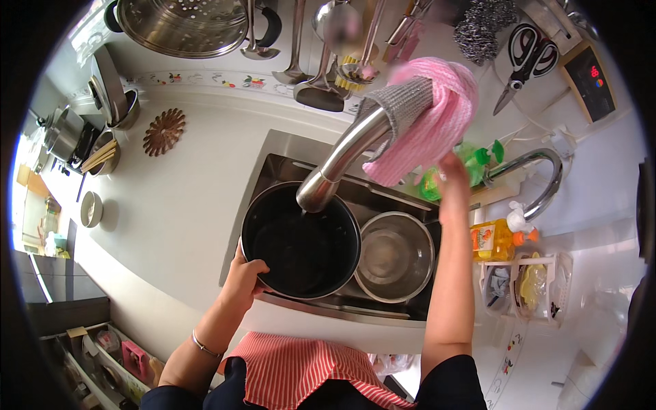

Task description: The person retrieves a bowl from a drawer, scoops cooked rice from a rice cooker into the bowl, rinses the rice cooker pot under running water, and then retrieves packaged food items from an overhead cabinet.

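A large pot with a dark interior [302, 246] is held over the left part of the steel sink [279, 141]. My left hand [251, 274] grips its near-left side, the thumb over the rim. Above the pot hangs the metal spout [320, 184] of a faucet, its tip over the opening. Grey and pink knitted cloths [446, 113] are draped over the faucet's upper part. My right hand [453, 171] is blurred beside the pink cloth, near the faucet's base; its fingers are mostly hidden. A steel bowl [394, 256] sits in the sink right of the pot.
A green pump bottle [430, 184] and a yellow soap bottle [492, 241] stand right of the sink. Ladles [320, 89], scissors [523, 66] and a steamer [182, 25] hang on the back wall. A brown trivet [164, 132] and a small bowl [91, 209] lie on the left counter.
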The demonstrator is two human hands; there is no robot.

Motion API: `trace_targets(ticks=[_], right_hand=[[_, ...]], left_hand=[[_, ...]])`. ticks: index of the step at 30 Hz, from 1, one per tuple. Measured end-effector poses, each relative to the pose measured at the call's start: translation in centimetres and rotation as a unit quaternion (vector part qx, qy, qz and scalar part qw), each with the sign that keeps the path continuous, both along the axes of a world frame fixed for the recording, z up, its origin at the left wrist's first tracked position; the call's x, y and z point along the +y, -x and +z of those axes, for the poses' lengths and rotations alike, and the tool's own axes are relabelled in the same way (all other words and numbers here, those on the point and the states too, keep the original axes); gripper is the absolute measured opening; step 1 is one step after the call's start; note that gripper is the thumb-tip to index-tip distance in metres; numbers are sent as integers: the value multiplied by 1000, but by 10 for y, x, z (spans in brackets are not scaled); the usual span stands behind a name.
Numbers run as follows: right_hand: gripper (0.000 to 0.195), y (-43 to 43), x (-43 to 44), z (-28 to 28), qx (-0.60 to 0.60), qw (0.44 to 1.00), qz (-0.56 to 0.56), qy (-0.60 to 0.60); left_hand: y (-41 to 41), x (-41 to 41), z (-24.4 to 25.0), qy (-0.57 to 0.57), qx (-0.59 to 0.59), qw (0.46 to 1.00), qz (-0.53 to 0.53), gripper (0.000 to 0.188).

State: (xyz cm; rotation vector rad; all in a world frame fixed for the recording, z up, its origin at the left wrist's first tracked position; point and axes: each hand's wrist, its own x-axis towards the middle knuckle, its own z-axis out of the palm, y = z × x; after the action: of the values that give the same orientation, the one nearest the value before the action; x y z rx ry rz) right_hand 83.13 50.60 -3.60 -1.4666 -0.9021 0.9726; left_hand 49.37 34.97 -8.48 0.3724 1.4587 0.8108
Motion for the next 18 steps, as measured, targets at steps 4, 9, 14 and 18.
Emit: trace_targets(ticks=[4, 9, 14, 18], right_hand=[[12, -23, 30, -90, 17, 992, -11, 121], [26, -49, 78, -146, 19, 989, -15, 143], [41, -23, 88, -119, 84, 996, 41, 2], [53, 1, 55, -96, 88, 991, 72, -65]], left_hand=[[0, 0, 1, -1, 9, 1000, -1, 78], [-5, 0, 9, 11, 15, 1000, 20, 77], [-16, -1, 15, -7, 30, 998, 56, 66], [-10, -7, 11, 29, 10, 999, 20, 77]])
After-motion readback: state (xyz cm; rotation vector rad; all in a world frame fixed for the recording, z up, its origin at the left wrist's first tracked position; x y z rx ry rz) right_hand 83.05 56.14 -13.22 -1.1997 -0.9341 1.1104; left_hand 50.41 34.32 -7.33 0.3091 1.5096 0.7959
